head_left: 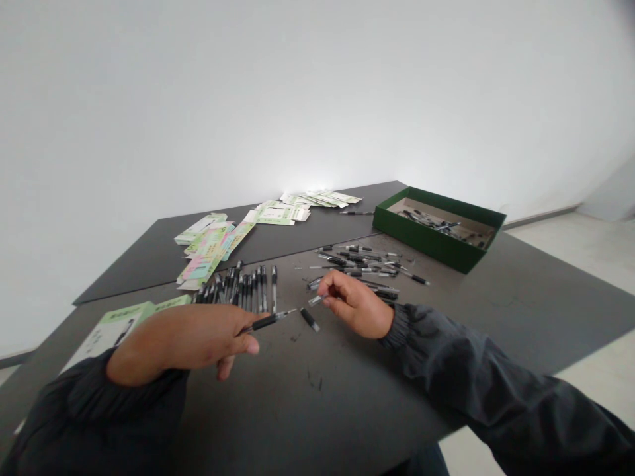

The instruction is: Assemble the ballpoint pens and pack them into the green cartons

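My left hand (198,337) grips a pen (265,322) between thumb and fingers, its bare tip pointing right. Pinched in my right hand (354,301) is a small clear piece (316,300) that looks like a pen cap; the fingers partly cover it. Between the hands a short black-and-clear pen part (310,319) lies on the table. Beyond my left hand, several capped pens (258,287) stretch side by side in a row. A loose heap of pens and pen parts (362,259) spreads behind my right hand.
A green open box (421,243) with more pen parts inside stands at the back right. Flattened green-and-white cartons (275,211) and colourful cartons (213,254) lie at the back left. Another carton (109,327) is beside my left forearm. Dark crumbs (313,380) dot the grey table (377,403).
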### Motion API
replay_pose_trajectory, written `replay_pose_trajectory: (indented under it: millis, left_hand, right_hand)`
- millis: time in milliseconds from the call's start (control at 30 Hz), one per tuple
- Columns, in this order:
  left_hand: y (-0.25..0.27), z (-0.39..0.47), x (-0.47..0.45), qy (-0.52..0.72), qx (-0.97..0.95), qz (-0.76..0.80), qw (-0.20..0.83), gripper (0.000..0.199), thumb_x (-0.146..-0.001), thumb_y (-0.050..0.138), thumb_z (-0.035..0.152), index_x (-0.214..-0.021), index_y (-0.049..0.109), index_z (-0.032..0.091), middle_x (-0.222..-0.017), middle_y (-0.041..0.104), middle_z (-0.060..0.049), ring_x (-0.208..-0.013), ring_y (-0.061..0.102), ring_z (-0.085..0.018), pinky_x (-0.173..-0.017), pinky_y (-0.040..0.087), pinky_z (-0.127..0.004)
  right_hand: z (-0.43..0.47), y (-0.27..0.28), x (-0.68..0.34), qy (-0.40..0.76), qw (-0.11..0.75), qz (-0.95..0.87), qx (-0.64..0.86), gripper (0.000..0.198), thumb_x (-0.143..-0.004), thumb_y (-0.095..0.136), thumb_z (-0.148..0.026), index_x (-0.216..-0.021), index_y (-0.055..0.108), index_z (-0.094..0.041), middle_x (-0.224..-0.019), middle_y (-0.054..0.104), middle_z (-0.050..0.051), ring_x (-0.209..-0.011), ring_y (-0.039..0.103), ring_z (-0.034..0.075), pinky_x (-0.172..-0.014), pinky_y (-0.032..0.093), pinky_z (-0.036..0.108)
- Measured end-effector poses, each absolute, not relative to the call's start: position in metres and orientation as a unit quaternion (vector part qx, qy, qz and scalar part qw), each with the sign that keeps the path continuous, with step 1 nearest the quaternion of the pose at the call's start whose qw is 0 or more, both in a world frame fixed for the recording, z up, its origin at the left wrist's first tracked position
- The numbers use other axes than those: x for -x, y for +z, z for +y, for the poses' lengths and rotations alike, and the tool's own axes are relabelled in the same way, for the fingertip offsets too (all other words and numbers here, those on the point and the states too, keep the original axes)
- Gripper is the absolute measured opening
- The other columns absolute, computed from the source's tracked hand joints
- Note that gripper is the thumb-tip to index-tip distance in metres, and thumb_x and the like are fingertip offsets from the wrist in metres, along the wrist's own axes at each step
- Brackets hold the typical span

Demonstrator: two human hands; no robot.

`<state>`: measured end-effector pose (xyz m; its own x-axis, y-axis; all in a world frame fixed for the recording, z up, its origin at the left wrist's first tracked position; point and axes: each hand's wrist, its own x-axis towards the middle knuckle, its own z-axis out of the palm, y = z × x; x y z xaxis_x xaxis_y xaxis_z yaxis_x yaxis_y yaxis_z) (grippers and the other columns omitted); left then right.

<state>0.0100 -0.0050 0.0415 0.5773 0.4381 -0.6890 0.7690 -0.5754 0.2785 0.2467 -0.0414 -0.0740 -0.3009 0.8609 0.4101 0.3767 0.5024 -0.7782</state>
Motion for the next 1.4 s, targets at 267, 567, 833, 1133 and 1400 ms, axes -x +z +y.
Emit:
replay_pose_trajectory:
  millis: [267, 567, 833, 1133, 1400]
  left_hand:
    - [0.042, -0.005, -0.011, -0.300, -0.832, 0.363, 0.294, 0.042, -0.087, 0.035, 0.035, -0.118, 0.048, 0.011, -0.074, 0.072, -0.009, -0.074, 0.065, -0.021, -0.064, 0.045, -0.027]
    - [0.043, -0.006, -0.012, -0.306, -0.830, 0.367, 0.287, 0.052, -0.088, 0.035, 0.035, -0.132, 0.037, 0.007, -0.075, 0.072, -0.009, -0.076, 0.065, -0.022, -0.066, 0.045, -0.027]
    - [0.041, -0.005, -0.009, -0.300, -0.834, 0.359, 0.292, 0.047, -0.088, 0.034, 0.036, -0.127, 0.042, 0.010, -0.075, 0.072, -0.009, -0.075, 0.065, -0.020, -0.065, 0.045, -0.026]
    - [0.037, -0.003, -0.010, -0.293, -0.841, 0.342, 0.298, 0.051, -0.087, 0.035, 0.039, -0.127, 0.041, 0.007, -0.072, 0.073, -0.009, -0.073, 0.066, -0.021, -0.065, 0.046, -0.027]
    - [0.042, -0.008, -0.008, -0.277, -0.853, 0.342, 0.282, 0.039, -0.088, 0.036, 0.038, -0.107, 0.057, 0.011, -0.071, 0.073, -0.009, -0.071, 0.066, -0.021, -0.064, 0.046, -0.027]
  right_hand:
    - [-0.038, -0.078, -0.249, 0.300, 0.423, -0.747, 0.417, 0.012, -0.082, 0.047, -0.013, -0.093, 0.048, -0.017, -0.080, 0.049, 0.000, -0.071, 0.044, 0.010, -0.066, 0.036, 0.023]
    - [-0.039, -0.080, -0.249, 0.298, 0.429, -0.746, 0.414, 0.012, -0.082, 0.046, -0.011, -0.092, 0.048, -0.017, -0.079, 0.049, 0.000, -0.070, 0.044, 0.010, -0.066, 0.036, 0.023]
    - [-0.039, -0.077, -0.249, 0.274, 0.425, -0.750, 0.426, 0.010, -0.080, 0.051, -0.013, -0.087, 0.047, -0.018, -0.076, 0.048, -0.002, -0.067, 0.043, 0.010, -0.063, 0.036, 0.022]
    - [-0.033, -0.076, -0.253, 0.162, 0.363, -0.805, 0.441, 0.018, -0.086, 0.043, -0.013, -0.098, 0.056, -0.017, -0.094, 0.059, 0.007, -0.089, 0.053, 0.016, -0.080, 0.039, 0.028]
    - [-0.028, -0.011, -0.263, 0.029, 0.345, -0.797, 0.494, 0.022, -0.089, 0.041, -0.017, -0.110, 0.049, -0.016, -0.081, 0.061, 0.004, -0.071, 0.055, 0.014, -0.065, 0.038, 0.026]
